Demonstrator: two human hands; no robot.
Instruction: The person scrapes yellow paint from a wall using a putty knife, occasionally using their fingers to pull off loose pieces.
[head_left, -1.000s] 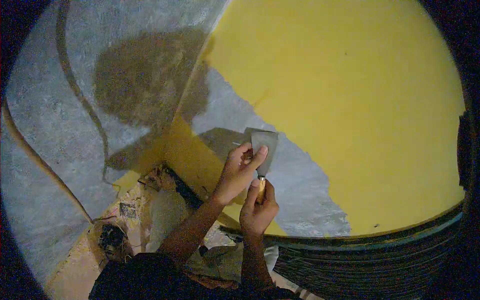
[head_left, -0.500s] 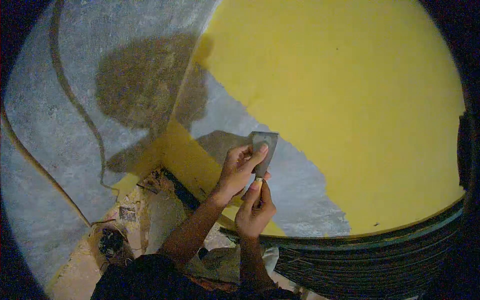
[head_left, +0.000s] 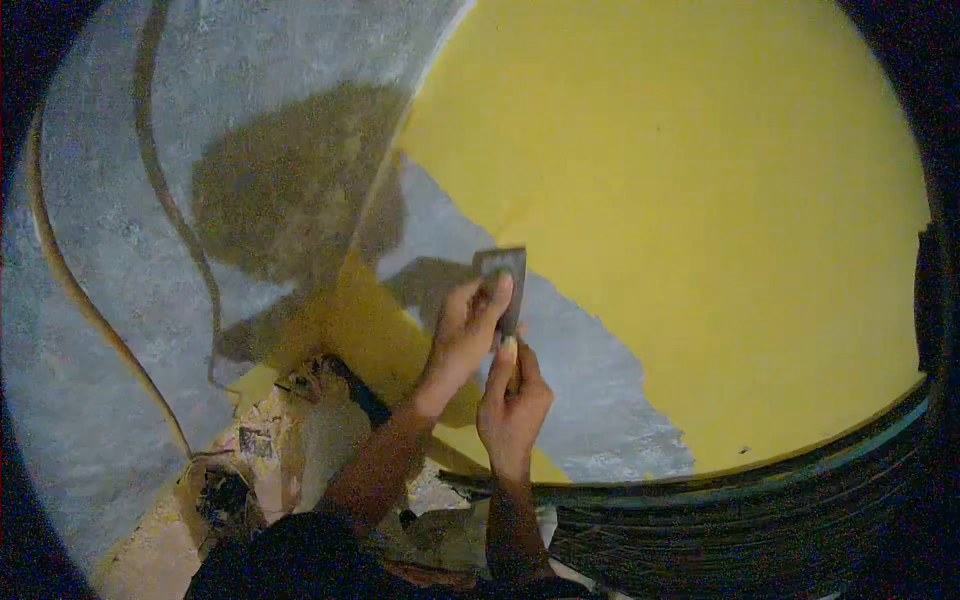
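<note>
A putty knife with a flat grey blade is held between my two hands, its wide edge pointing away from me. My left hand grips the blade, its thumb pressed on the blade face. Below it, my right hand is closed around the handle, most of which the fingers hide. Beneath both hands lies a sheet surface, part smooth yellow coating and part bare grey, with a ragged border between them.
A thick stack of dark sheets shows its edges at lower right. Hoses or cables cross the grey floor at left. A yellow-stained machine part stands at lower left. Shadows fall across the floor and sheet.
Both hands and the putty knife have moved slightly left and up in the view. The left thumb is still on the blade, and the camera view has shifted a little.
</note>
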